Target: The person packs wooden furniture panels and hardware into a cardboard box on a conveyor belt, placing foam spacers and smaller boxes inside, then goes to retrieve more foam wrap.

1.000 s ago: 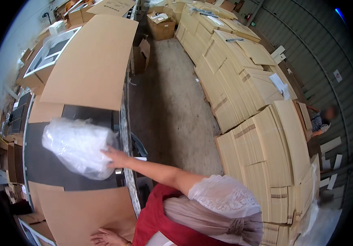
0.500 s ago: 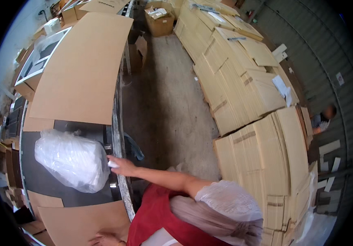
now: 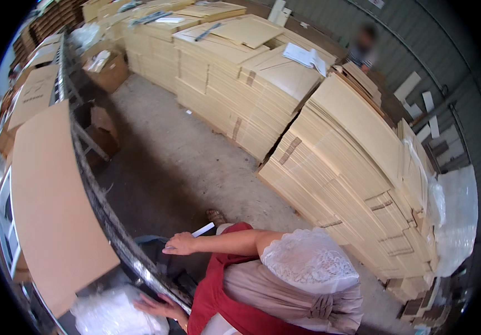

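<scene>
My right hand [image 3: 179, 244] is held over the floor beside the conveyor-like bench. Its fingers are closed around a narrow white strip [image 3: 203, 229], whose end sticks out past the wrist; the held part is hidden. Lower down, my left hand [image 3: 161, 306] lies with fingers stretched against a white bundle in clear plastic wrap [image 3: 115, 314]. The bundle rests on the bench by its metal edge [image 3: 154, 282], partly cut off by the picture's lower rim. Just beyond it lies a large flat cardboard sheet [image 3: 56, 195].
Tall stacks of flat cardboard [image 3: 329, 167] line the right side, with papers [image 3: 304, 57] on top. A concrete aisle [image 3: 156, 120] runs between stacks and bench. An open carton [image 3: 106, 70] stands at its far end. Another person [image 3: 361, 50] is behind the stacks.
The view has swung right. My right hand has drawn back from the wrapped bundle with the white strip. My left hand has gone from the near cardboard to the bundle.
</scene>
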Demonstrator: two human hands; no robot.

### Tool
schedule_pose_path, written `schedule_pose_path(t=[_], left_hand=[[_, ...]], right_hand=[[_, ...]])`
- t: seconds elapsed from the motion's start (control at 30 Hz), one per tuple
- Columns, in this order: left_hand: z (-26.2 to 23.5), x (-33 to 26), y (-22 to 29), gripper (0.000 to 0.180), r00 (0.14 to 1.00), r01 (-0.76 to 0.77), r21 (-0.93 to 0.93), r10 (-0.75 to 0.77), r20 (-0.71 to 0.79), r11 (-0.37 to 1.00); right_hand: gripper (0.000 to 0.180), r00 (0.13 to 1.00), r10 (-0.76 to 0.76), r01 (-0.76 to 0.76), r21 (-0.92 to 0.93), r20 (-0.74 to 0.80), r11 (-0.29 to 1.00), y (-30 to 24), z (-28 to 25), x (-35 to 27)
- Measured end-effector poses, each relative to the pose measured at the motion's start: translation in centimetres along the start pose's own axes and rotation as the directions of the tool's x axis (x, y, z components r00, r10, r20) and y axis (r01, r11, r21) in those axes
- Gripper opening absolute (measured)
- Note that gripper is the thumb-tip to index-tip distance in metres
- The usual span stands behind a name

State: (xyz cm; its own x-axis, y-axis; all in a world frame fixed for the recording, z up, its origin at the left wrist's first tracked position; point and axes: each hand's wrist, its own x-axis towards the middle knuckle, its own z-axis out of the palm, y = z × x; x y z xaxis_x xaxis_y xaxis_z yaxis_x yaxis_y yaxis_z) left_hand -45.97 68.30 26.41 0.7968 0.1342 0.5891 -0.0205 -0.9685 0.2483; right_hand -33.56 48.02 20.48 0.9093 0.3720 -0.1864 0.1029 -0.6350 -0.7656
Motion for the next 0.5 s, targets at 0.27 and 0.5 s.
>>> schedule_pose_path(t=[0.27,0.5], left_hand=[[17.3,10.4,6.8,0.047,0.753,0.121,0.117,-0.168,0.636,0.986],[33.8,4.5,-0.8,0.045,0.018,0.705,0.28,-0.412,0.911,0.651]], right_hand=[[0.032,0.996,0.075,-0.07,-0.107,0.042,0.992,10.0,-13.8,8.7],[0.029,0.981,0.183,-0.175,-0.12,0.058,0.977,19.6,-25.7,15.2]])
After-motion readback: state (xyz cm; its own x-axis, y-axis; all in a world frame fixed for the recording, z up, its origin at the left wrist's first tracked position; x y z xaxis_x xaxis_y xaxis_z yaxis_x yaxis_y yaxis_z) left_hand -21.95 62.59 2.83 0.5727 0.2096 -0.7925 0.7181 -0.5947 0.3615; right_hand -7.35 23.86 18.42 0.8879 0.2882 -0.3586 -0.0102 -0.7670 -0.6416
